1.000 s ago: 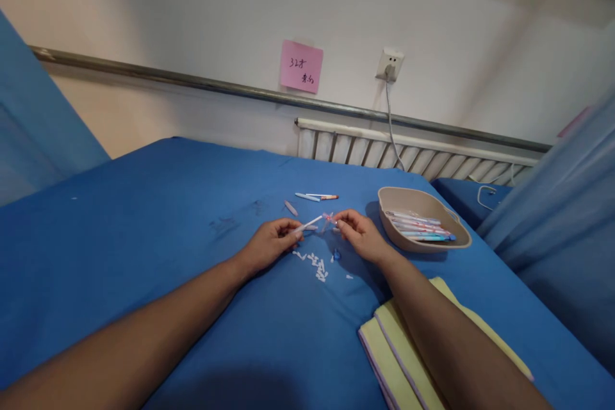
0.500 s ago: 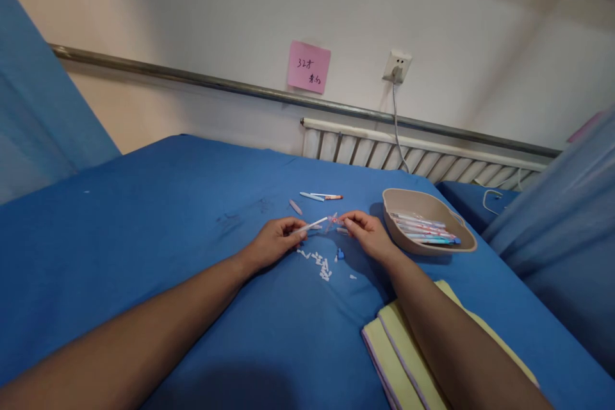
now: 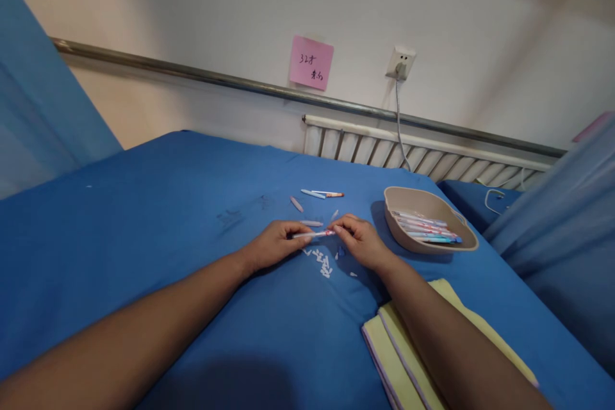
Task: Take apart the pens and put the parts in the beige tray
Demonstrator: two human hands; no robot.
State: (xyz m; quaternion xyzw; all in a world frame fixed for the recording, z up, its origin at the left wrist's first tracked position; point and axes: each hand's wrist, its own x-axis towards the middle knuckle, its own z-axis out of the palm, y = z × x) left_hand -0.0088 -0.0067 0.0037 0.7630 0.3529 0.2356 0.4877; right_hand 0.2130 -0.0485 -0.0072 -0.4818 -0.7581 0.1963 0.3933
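Observation:
My left hand [image 3: 276, 243] is closed around the left part of a slim white pen [image 3: 314, 235], held level above the blue sheet. At the pen's other end, my right hand [image 3: 358, 240] pinches a pink-patterned part, partly hidden by its fingers. Just beyond the hands lie a pale pen barrel [image 3: 312, 223] and a mauve pen barrel [image 3: 296, 204]. Small white plastic pieces [image 3: 324, 264] are scattered on the near side, with a small blue piece [image 3: 341, 251] beside my right hand.
A beige basket [image 3: 398, 234] with several pens stands to the right. Under my right forearm is a folded yellow cloth [image 3: 398, 346]. Farther back lie a light blue pen part [image 3: 313, 194] and an orange-ended pen part [image 3: 335, 195]. A radiator [image 3: 355, 144] lines the wall.
My hands have come closer together. The white stick in my left hand, tilted and apart before, is now level and lined up with the pink part in my right fingers.

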